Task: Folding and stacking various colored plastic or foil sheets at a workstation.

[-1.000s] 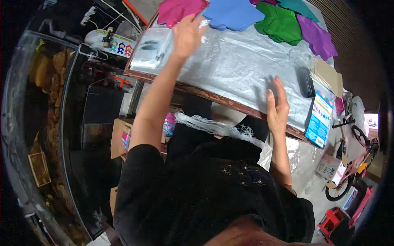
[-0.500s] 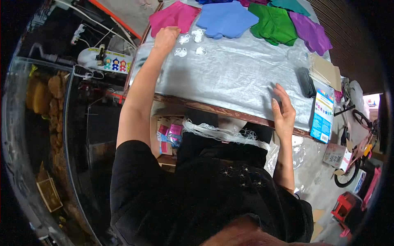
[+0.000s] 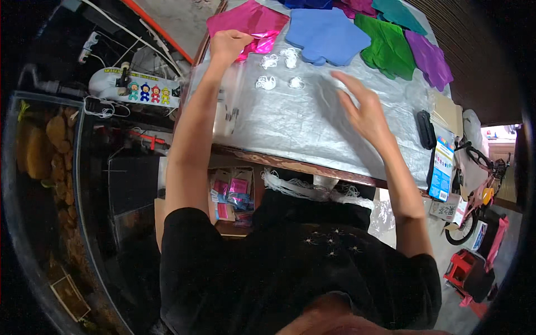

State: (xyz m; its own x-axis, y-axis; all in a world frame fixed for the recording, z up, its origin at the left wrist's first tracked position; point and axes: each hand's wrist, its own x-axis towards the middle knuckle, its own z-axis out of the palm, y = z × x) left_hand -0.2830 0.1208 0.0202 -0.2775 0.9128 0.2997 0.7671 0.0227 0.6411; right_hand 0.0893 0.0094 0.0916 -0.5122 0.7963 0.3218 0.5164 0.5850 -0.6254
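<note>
At the far left of the table, my left hand [image 3: 230, 47] pinches the near edge of a flat, shiny pink foil piece [image 3: 248, 18], whose lower corner is creased and lifted beside my fingers. Over the table's middle, my right hand [image 3: 365, 111] is open and holds nothing; its fingertips are blurred. Between my hands lie several small bundles of white string [image 3: 267, 82]. A light blue flat piece [image 3: 328, 36] lies right of the pink one. Further right are a green piece [image 3: 385, 46] and a purple piece [image 3: 429, 58], both with wavy edges.
A black case [image 3: 426, 129] and a blue package [image 3: 441, 167] sit at the table's right edge. White strings [image 3: 301, 187] hang across my lap. Below the table, a box [image 3: 233, 195] holds small colourful packets. A glass tank [image 3: 56, 162] stands on the left.
My right hand has moved left and farther over the table. At my left hand, the pink foil's edge has been lifted and creased. The view has shifted slightly.
</note>
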